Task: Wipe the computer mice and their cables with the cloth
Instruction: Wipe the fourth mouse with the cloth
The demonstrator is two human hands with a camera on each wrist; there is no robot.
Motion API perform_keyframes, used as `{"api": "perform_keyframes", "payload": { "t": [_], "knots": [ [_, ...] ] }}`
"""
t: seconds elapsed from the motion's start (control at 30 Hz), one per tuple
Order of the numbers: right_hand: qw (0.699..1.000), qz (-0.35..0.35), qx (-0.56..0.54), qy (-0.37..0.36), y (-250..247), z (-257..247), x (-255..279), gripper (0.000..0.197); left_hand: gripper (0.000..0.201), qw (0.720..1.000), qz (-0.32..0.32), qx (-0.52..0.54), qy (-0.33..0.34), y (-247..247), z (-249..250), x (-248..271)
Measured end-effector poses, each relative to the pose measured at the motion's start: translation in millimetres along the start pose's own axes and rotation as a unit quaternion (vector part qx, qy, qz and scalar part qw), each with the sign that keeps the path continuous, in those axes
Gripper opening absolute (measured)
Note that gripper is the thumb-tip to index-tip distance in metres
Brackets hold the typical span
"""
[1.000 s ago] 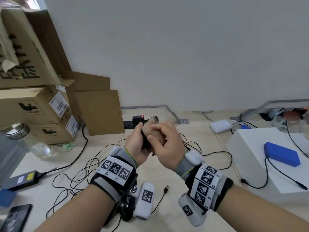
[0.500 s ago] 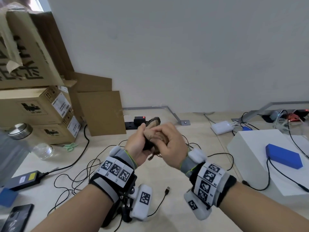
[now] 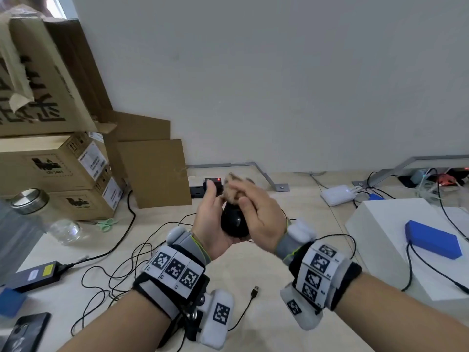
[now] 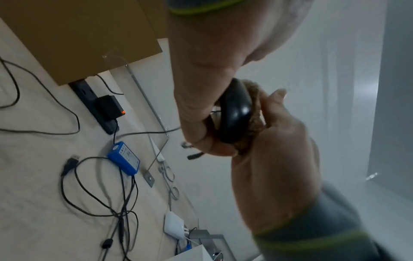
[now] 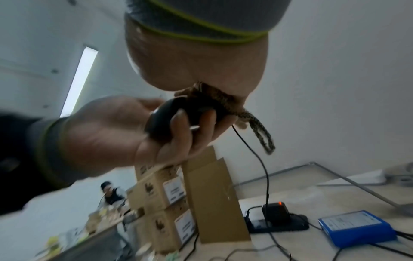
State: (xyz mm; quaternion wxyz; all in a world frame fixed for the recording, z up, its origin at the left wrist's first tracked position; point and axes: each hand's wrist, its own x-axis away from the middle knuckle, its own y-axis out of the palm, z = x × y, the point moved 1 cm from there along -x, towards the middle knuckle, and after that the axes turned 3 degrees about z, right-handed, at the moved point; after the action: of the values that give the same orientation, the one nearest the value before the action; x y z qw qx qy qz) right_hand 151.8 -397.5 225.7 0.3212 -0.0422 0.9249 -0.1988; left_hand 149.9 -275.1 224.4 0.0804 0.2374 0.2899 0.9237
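Mouse (image 3: 234,222): front end hidden behind cloth (image 3: 232,190) and right hand (image 3: 261,219). Cloth: blurred in head view, mostly covered by fingers. Phone (image 3: 24,332): cut off by the frame's lower left corner. Box labels (image 3: 91,157): print too small to read. Right-wrist background: blurred throughout.

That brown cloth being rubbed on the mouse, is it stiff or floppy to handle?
Probably floppy: the cloth bunches up in the right hand and moulds over the mouse, and a loose strip of it dangles. It looks fuzzy, so likely grippy rather than slippery, and light.
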Motion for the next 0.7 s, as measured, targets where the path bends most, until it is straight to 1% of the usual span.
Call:
{"api": "perform_keyframes", "payload": {
  "t": [0.07,0.1,0.17,0.2,0.23,0.3,0.33,0.37,0.4,0.47,0.5,0.53,0.57,0.6,0.67,0.7],
  "knots": [
    [0.998,-0.039,0.023,-0.048,7.1,2.3,18.8,0.027,0.093,0.999,0.017,0.039,-0.01,-3.5,4.1,-1.9],
    [0.994,-0.058,0.039,-0.087,9.0,2.1,25.6,0.024,0.096,0.998,0.034,0.051,-0.01,-5.6,4.9,-2.3],
    [0.977,-0.084,0.083,-0.176,8.9,4.3,29.2,0.016,0.095,0.998,0.038,0.05,-0.006,-4.8,4.8,-1.1],
    [0.969,-0.084,0.106,-0.206,7.4,5.3,25.1,0.016,0.093,0.999,0.028,0.041,-0.004,-2.1,4.6,0.7],
    [0.965,-0.08,0.123,-0.219,5.2,5.4,18.8,0.019,0.092,1.0,0.017,0.027,0.0,0.7,4.6,1.6],
    [0.963,-0.071,0.15,-0.213,2.7,7.5,10.8,0.032,0.09,1.0,-0.001,-0.009,0.007,5.6,6.6,3.4],
    [0.966,-0.063,0.165,-0.191,1.5,10.2,7.3,0.038,0.09,0.999,-0.007,-0.033,0.011,6.6,7.5,4.6],
    [0.972,-0.048,0.172,-0.155,-0.7,10.0,2.5,0.041,0.089,0.998,-0.005,-0.062,0.013,6.3,7.3,5.5],
    [0.981,-0.028,0.161,-0.102,-4.4,11.4,-2.4,0.042,0.089,0.996,0.004,-0.085,0.016,5.0,6.0,5.6],
    [0.996,0.01,0.083,-0.006,-12.6,10.1,-13.4,0.04,0.09,0.995,0.023,-0.096,0.024,2.4,1.9,6.3],
    [0.999,0.015,0.051,0.011,-14.2,8.6,-17.2,0.037,0.09,0.995,0.025,-0.088,0.026,1.9,0.0,6.5],
    [0.999,0.008,0.046,0.013,-14.2,5.8,-17.3,0.034,0.09,0.997,0.027,-0.071,0.026,3.7,-2.0,5.1],
    [0.998,0.005,0.067,0.009,-10.6,3.9,-12.7,0.029,0.089,0.998,0.027,-0.045,0.023,4.8,-2.0,3.5],
    [0.995,0.005,0.097,-0.011,-5.2,3.7,-4.5,0.027,0.089,0.999,0.025,-0.018,0.02,6.1,0.0,2.5],
    [0.986,-0.007,0.147,-0.075,4.0,4.6,13.2,0.038,0.092,1.0,0.01,0.026,0.011,6.2,4.4,2.0],
    [0.983,-0.021,0.154,-0.102,5.0,8.7,17.6,0.042,0.093,0.999,0.003,0.033,0.008,5.3,6.1,1.5]
  ]
}}
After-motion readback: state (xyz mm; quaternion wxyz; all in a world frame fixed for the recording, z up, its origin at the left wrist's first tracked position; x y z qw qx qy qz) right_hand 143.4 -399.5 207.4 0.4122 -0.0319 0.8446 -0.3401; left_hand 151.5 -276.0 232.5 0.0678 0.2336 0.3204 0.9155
